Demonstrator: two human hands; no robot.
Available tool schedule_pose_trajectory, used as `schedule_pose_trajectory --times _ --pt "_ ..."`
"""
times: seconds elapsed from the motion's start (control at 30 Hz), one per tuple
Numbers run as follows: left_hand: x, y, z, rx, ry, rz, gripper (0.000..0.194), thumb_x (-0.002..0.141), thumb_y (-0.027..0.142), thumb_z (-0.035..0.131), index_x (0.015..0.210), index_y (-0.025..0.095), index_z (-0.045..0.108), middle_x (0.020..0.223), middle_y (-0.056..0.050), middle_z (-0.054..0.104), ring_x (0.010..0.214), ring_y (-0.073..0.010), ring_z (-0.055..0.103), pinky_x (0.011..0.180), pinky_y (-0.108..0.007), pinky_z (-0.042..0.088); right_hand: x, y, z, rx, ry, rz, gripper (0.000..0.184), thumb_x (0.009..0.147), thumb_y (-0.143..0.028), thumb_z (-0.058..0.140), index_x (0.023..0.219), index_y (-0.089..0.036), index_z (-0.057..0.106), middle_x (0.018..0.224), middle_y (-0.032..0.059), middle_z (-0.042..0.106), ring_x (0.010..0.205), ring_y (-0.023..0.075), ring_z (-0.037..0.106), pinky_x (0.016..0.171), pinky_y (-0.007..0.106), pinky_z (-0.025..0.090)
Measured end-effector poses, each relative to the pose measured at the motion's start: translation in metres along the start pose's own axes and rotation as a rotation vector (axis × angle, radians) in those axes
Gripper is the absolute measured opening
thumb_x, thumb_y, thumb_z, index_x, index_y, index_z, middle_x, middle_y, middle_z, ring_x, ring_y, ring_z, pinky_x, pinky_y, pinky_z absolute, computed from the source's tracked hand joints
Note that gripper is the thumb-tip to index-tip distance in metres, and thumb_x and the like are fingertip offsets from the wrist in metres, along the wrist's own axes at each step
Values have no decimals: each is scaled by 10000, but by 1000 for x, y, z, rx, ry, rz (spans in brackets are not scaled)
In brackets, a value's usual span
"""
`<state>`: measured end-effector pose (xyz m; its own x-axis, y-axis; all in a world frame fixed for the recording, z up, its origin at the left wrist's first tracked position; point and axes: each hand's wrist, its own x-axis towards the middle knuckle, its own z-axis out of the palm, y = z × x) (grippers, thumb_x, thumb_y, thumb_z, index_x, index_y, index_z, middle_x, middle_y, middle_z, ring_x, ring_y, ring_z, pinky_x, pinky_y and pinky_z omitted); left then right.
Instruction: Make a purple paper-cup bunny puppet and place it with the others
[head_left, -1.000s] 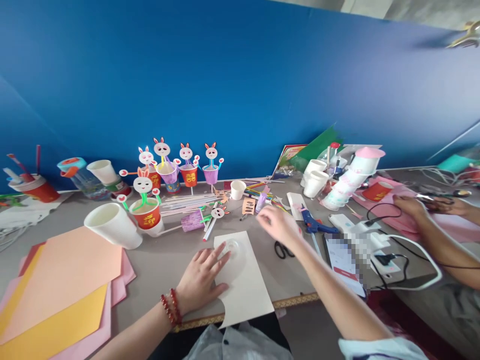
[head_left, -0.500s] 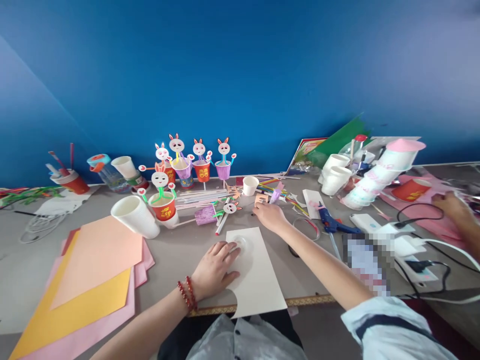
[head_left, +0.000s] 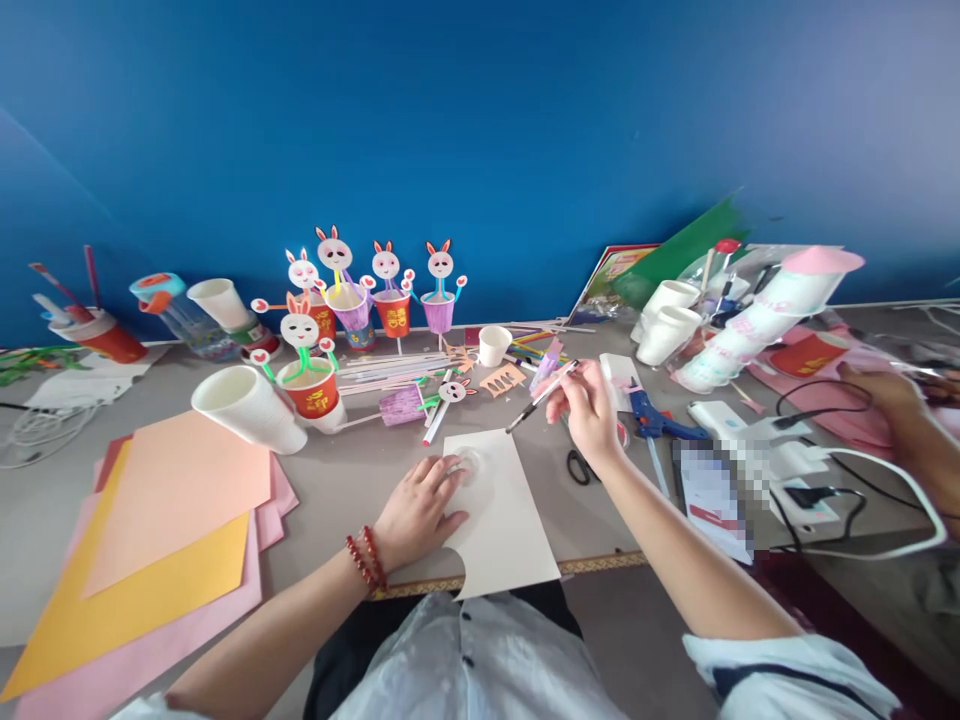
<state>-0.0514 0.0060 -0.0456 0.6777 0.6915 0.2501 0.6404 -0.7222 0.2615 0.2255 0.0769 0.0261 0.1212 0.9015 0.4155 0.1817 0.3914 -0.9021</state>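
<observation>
Okay, right hand [head_left: 589, 405] pinches a pen [head_left: 536, 401] by the far right corner of the white sheet [head_left: 502, 530], tip contact unclear, while left hand [head_left: 420, 505], fingers slightly spread, touches and partly hides a clear round piece [head_left: 472, 461] on it.

Right fingers [head_left: 580, 388] grip pen [head_left: 534, 402], tip near corner of white paper [head_left: 506, 530]; left fingers [head_left: 433, 475] on clear round piece [head_left: 472, 460].

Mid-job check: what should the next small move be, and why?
I'd probably bring the lower end of the pen to the rim of the clear round piece. The left hand has its fingertips at that piece on the white sheet, while the right hand holds the pen with its lower end near the sheet's far right corner, apart from that rim.
</observation>
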Motion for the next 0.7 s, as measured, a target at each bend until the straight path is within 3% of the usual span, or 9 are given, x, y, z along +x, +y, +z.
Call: schedule_pose_trajectory --times 0.17,0.3,0.37,0.47,0.57,0.7 --pt "1 0 0 -13 -7 -16 423 945 348 531 1325 161 515 1339 -163 542 1165 -318 527 978 -500 506 -24 1 13 190 111 260 181 889 -364 566 810 -238 463 462 -96 481 363 80 346 363 180 273" --pt "1 0 -3 -41 22 -35 424 948 343 524 1342 188 508 1334 -160 526 1165 -310 530 980 -494 499 -38 4 18 389 21 535 375 797 -395 703 673 -229 390 443 -118 375 351 47 217 348 172 172" --pt "2 1 -9 -68 86 -65 413 957 357 512 1333 185 515 1330 -166 521 1165 -307 533 991 -498 483 -45 3 24 442 -35 595 454 813 -456 679 606 -226 347 446 -101 364 361 51 236 351 178 177" --pt "5 8 -23 -170 152 -64 367 969 401 501 1266 195 559 1276 -146 563 1134 -284 546 998 -470 467 -56 -2 40 410 -90 549 498 904 -557 528 570 -211 399 483 -49 448 377 67 314 353 190 191" --pt "12 21 -39 -315 92 8 355 972 454 499 1174 176 589 1136 -125 633 1056 -258 567 938 -403 481 -67 -14 62 379 -167 412 546 964 -598 417 615 -189 512 574 -20 539 378 64 376 369 205 247" --pt "19 35 -49 -327 64 -76 363 1038 390 331 850 183 562 799 -70 608 791 -216 572 757 -343 472 -72 -33 75 353 -210 241 507 971 -568 460 660 -183 574 654 -11 545 462 78 429 442 226 321"
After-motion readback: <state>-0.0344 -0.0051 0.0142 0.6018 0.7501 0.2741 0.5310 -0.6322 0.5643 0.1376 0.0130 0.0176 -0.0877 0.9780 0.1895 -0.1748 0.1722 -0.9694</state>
